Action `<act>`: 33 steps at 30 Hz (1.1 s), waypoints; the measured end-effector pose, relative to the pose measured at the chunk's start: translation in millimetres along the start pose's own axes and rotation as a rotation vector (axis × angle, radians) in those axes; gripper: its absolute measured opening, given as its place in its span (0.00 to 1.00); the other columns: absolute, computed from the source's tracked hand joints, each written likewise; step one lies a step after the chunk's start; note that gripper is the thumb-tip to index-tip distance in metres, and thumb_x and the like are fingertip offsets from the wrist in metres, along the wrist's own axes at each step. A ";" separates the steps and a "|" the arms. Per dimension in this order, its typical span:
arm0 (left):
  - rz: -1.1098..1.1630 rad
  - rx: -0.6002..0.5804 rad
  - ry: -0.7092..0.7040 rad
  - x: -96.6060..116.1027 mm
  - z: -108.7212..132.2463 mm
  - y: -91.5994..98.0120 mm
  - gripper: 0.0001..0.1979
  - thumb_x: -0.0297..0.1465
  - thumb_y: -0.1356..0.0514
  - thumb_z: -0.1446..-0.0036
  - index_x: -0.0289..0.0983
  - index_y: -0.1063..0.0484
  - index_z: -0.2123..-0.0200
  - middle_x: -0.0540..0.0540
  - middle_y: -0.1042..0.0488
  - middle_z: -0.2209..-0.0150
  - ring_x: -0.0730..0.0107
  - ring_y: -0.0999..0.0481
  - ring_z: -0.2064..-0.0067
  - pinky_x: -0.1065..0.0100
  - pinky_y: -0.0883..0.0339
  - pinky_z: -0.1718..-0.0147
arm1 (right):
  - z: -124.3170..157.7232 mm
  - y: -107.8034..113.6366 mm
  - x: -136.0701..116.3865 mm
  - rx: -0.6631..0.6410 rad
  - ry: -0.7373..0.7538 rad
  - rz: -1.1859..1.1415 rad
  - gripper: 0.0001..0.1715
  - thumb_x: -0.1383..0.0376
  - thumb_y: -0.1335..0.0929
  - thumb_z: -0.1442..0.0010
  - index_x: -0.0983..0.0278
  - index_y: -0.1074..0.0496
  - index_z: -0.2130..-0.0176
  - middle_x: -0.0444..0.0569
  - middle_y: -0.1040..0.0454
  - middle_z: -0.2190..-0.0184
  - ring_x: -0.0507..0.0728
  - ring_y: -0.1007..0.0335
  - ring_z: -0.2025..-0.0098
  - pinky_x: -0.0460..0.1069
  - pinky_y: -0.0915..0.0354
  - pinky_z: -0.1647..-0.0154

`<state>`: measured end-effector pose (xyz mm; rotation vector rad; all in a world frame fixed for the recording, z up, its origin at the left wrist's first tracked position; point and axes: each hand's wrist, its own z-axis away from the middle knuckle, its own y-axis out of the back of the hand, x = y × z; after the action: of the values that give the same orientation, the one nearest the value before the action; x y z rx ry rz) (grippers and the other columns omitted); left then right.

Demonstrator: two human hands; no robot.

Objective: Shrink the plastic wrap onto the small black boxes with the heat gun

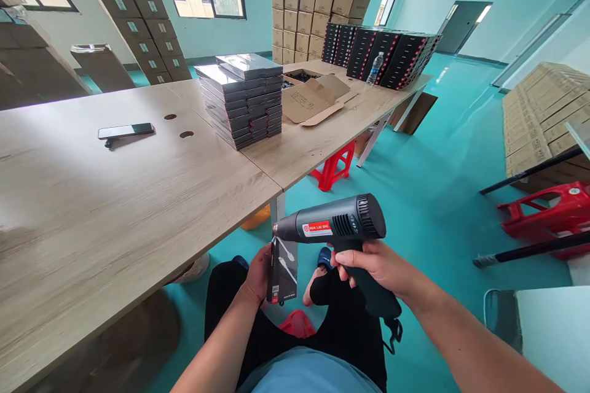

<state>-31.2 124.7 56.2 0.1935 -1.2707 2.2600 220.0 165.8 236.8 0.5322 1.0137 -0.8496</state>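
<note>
My right hand (373, 267) is wrapped around the grip of a dark grey heat gun (338, 224) with a red HUA LAI SHI label. My left hand (255, 273) holds a slim black retail box (282, 273) printed with a white cable, upright over my lap. The gun's nozzle points at the box's top end, almost touching it. A stack of shrink-wrapped black boxes (242, 101) stands on the wooden table (92, 196), beyond both hands. A black-and-silver device (125, 131) lies on the tabletop to the left.
Farther along the table are an open cardboard box (313, 95), rows of black boxes (382, 55) and a water bottle (375, 69). Stacked brown cartons (313, 6) stand behind them. Red stools (334, 166) sit on the teal floor, with another (548, 212) at right.
</note>
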 end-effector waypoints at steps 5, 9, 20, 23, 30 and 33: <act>0.003 -0.068 0.010 2.9 1.2 -2.5 0.13 0.39 0.41 0.41 0.34 0.25 0.65 0.41 0.22 0.71 0.53 0.19 0.66 0.56 0.25 0.64 | -6.8 20.1 0.8 0.131 -0.006 0.020 0.14 0.58 0.28 0.46 0.65 0.23 0.61 0.48 0.22 0.70 0.55 0.27 0.70 0.48 0.32 0.71; 0.022 -0.061 -0.011 6.1 0.0 -2.1 0.13 0.38 0.41 0.41 0.33 0.24 0.64 0.39 0.20 0.67 0.51 0.19 0.64 0.54 0.25 0.61 | 9.0 19.9 13.6 -0.042 -0.091 0.143 0.09 0.61 0.29 0.47 0.64 0.23 0.67 0.46 0.24 0.76 0.55 0.29 0.73 0.49 0.33 0.73; 0.060 -0.036 0.007 11.5 -4.5 -2.3 0.15 0.39 0.42 0.40 0.33 0.23 0.64 0.39 0.20 0.69 0.49 0.18 0.61 0.51 0.26 0.57 | 28.2 8.6 32.1 -0.090 -0.116 0.139 0.06 0.62 0.31 0.45 0.61 0.24 0.70 0.44 0.27 0.77 0.55 0.31 0.72 0.49 0.33 0.72; 0.074 -0.084 0.016 11.4 -5.8 -1.2 0.19 0.41 0.42 0.40 0.32 0.23 0.55 0.37 0.19 0.63 0.48 0.19 0.59 0.49 0.26 0.55 | 32.9 7.7 38.1 -0.146 -0.180 0.172 0.06 0.62 0.30 0.46 0.62 0.26 0.71 0.42 0.28 0.79 0.54 0.33 0.75 0.49 0.34 0.73; 0.108 -0.173 0.014 8.4 -9.6 7.2 0.25 0.42 0.44 0.39 0.32 0.28 0.45 0.34 0.20 0.55 0.45 0.20 0.54 0.44 0.29 0.51 | 41.0 -1.7 66.9 -0.098 -0.214 -0.006 0.11 0.59 0.29 0.47 0.64 0.23 0.65 0.46 0.25 0.73 0.54 0.30 0.72 0.49 0.33 0.71; 0.134 -0.155 -0.005 7.6 -12.2 9.1 0.25 0.41 0.45 0.39 0.32 0.28 0.44 0.34 0.21 0.55 0.45 0.20 0.53 0.42 0.30 0.50 | 42.7 -4.6 76.5 -0.052 -0.196 -0.046 0.14 0.57 0.29 0.47 0.64 0.23 0.65 0.46 0.24 0.70 0.53 0.30 0.72 0.49 0.33 0.70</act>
<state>-40.6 133.9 45.5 0.0592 -1.4949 2.2591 258.4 104.1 187.5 0.3744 0.8689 -0.8953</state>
